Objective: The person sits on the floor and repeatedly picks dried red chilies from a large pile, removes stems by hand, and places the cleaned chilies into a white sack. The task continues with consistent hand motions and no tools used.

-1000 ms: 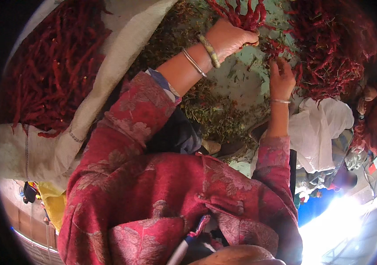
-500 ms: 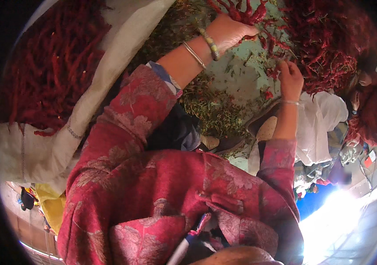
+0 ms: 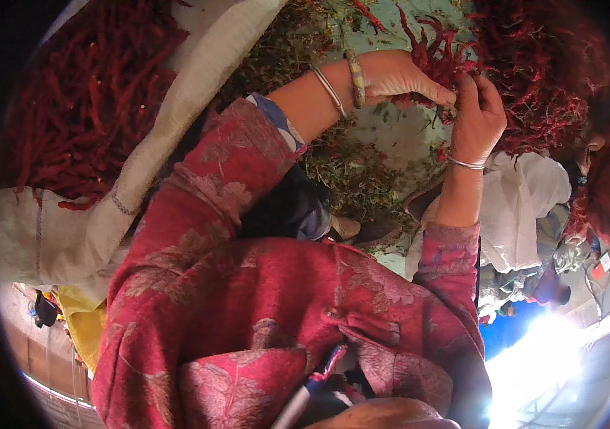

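The left hand (image 3: 401, 79) is closed around a bunch of red peppers (image 3: 437, 50), its thumb pointing toward the right hand. The peppers fan out from the far side of the fist, and the palm and most of the fingers are hidden beneath the back of the hand. The right hand (image 3: 480, 118) meets the bunch from the other side with bent fingers; its fingertips are lost against the dark red, so I cannot tell whether they pinch a pepper or only touch it. The bunch is between the two hands, above the pale ground sheet (image 3: 376, 129).

Just beyond the right hand lies a large pepper pile (image 3: 541, 79), cut off by the upper edge and fading into shadow. Heaped stems and leaf scraps (image 3: 362, 186) lie nearer the body, too tangled to tell apart.

On the left, a pale cloth sack (image 3: 176, 107) with a thick rolled edge holds many long red peppers; its far end runs out of view. A white bag (image 3: 523, 207) slumps beside the right forearm, and its contents cannot be seen. At the right rim, a dark red garment (image 3: 608, 193) is partly cut off, and strong glare below it washes out a blue patch (image 3: 505, 332).
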The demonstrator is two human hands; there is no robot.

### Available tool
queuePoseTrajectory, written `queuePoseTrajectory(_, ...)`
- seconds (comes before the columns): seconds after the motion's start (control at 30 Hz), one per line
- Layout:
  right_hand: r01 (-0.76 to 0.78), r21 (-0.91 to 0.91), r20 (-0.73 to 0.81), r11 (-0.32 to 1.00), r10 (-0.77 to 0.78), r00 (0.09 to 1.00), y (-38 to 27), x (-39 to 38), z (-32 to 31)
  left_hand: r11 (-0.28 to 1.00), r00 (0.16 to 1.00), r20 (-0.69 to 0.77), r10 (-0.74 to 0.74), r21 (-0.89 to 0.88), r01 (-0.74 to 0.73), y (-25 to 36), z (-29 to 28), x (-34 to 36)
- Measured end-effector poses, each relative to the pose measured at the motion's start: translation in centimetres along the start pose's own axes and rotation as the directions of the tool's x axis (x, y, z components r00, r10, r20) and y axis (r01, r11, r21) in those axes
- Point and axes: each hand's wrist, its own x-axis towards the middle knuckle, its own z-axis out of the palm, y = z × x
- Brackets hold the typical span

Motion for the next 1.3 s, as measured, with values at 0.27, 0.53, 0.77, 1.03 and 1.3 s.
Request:
queuePoseTrajectory(0.27,-0.174,-0.032,0.111,0.984,0.177,0.978,1.1,-1.5,-0.9,0.999,0.976,-0.215,0.043,-0.001,-0.044,0.1,-0.9,0.3)
queuePoseTrajectory(0.53,0.01,-0.138,0.297,0.99,0.032,0.954,1.3,-3.1,-0.6,0.994,0.979,-0.188,0.074,0.093,-0.058,0.3,-0.4,0.1)
queuePoseTrajectory(0.77,0.132,-0.193,0.454,0.972,-0.031,0.891,-1.6,-3.8,-2.3,0.946,0.951,-0.224,0.213,0.291,-0.144,-0.1,0.6,0.2)
queuePoseTrajectory(1.03,-0.045,-0.203,0.649,0.978,0.169,0.742,-2.7,-4.2,-1.8,0.848,0.789,-0.458,0.411,0.508,-0.147,-1.6,-2.8,1.7)
queuePoseTrajectory(1.3,0.364,-0.536,0.248,0.762,-0.27,0.93,9.4,1.8,-1.7,0.943,0.911,-0.268,0.313,0.2,-0.266,1.6,-2.4,0.4)
